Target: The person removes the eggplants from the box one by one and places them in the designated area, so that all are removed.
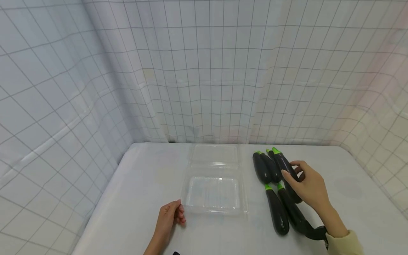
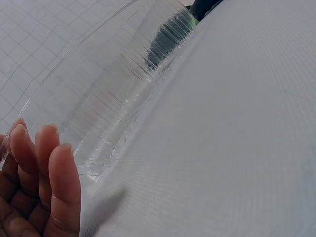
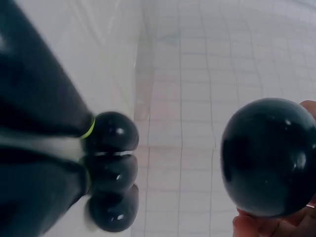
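My right hand (image 1: 307, 186) grips a dark eggplant (image 1: 283, 162) with a bright green stem end, thumb on one side and fingers on the other. In the right wrist view its rounded end (image 3: 269, 158) hangs apart from the others. Beneath and beside it lie three eggplants in a back row, including one at the left (image 1: 261, 168). Two more, one of them the near left eggplant (image 1: 277, 212), lie in front. My left hand (image 1: 167, 216) pinches the near left edge of a clear plastic clamshell box (image 1: 213, 194), thumb and index finger at its rim.
The box lies open, its lid (image 1: 214, 154) folded back toward the far edge of the white table (image 1: 149, 173). A white gridded curtain (image 1: 204, 81) hangs behind and on both sides. A black wrist device (image 1: 315, 233) overlaps the near right eggplant (image 1: 291, 209).
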`<state>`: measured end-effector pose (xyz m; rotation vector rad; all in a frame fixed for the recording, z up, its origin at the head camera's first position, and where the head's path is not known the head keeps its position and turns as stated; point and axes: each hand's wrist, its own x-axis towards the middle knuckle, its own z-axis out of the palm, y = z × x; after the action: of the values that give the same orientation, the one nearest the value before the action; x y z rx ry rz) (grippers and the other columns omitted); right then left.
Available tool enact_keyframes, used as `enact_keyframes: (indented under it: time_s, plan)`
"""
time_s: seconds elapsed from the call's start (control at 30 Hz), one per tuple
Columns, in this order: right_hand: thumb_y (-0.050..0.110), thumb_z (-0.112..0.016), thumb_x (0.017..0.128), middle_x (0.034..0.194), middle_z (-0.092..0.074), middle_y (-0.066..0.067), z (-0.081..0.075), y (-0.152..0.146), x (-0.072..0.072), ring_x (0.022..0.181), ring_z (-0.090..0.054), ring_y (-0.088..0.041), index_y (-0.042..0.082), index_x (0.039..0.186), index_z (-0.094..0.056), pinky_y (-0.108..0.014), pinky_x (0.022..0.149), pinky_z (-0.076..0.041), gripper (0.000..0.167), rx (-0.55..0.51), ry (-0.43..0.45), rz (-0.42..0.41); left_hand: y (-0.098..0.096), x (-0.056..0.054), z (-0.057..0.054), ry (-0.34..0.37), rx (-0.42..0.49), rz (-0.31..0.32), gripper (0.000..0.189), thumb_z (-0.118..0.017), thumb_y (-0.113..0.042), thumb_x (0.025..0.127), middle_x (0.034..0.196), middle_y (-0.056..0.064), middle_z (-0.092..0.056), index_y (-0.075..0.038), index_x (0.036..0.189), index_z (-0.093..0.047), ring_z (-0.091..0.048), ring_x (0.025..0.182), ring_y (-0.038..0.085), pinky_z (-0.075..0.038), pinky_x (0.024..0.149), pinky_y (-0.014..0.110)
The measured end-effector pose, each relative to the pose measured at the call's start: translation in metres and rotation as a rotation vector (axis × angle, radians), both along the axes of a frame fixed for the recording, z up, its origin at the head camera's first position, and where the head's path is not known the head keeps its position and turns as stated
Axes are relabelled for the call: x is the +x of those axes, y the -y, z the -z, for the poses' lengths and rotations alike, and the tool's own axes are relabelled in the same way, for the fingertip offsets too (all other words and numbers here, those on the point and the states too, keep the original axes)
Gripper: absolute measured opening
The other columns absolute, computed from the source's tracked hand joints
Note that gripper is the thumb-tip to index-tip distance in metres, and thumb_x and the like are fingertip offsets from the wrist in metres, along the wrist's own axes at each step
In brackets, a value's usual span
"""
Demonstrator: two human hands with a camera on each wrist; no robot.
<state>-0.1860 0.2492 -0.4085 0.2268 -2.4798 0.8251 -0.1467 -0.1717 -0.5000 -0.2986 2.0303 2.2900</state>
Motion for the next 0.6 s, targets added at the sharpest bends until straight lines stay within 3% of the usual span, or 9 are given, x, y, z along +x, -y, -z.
enact_keyframes:
  time_s: [0.17, 0.33, 0.6]
  plan:
    - [0.039, -0.065, 0.088, 0.087, -0.061, -0.006, 0.003, -0.018, 0.006, 0.065, -0.054, -0.016, 0.006, 0.117, -0.057, -0.029, 0.047, -0.039, 0.045, 0.067, 0.137, 0.041, 0.0, 0.0, 0.0, -0.006, -0.001, 0.003, 0.035, -0.05, -0.022, 0.097, 0.057, 0.005, -0.053, -0.002, 0.069, -0.055, -0.055, 0.047, 0.014, -0.051, 0.047, 0.026]
    - [0.046, -0.063, 0.088, 0.089, -0.063, -0.011, 0.01, -0.032, 0.012, 0.058, -0.052, -0.015, 0.003, 0.119, -0.056, -0.031, 0.044, -0.039, 0.053, 0.164, 0.257, 0.042, 0.0, 0.0, -0.001, -0.008, 0.004, 0.005, 0.034, -0.05, -0.021, 0.097, 0.057, 0.005, -0.052, -0.001, 0.07, -0.055, -0.055, 0.048, 0.014, -0.051, 0.048, 0.026]
    - [0.05, -0.062, 0.088, 0.09, -0.065, -0.014, 0.024, -0.044, 0.019, 0.056, -0.05, -0.014, 0.003, 0.12, -0.054, -0.031, 0.042, -0.039, 0.057, 0.216, 0.419, 0.037, -0.001, 0.0, -0.001, -0.007, 0.005, 0.002, 0.034, -0.05, -0.021, 0.097, 0.057, 0.005, -0.052, -0.002, 0.069, -0.055, -0.055, 0.048, 0.015, -0.052, 0.048, 0.027]
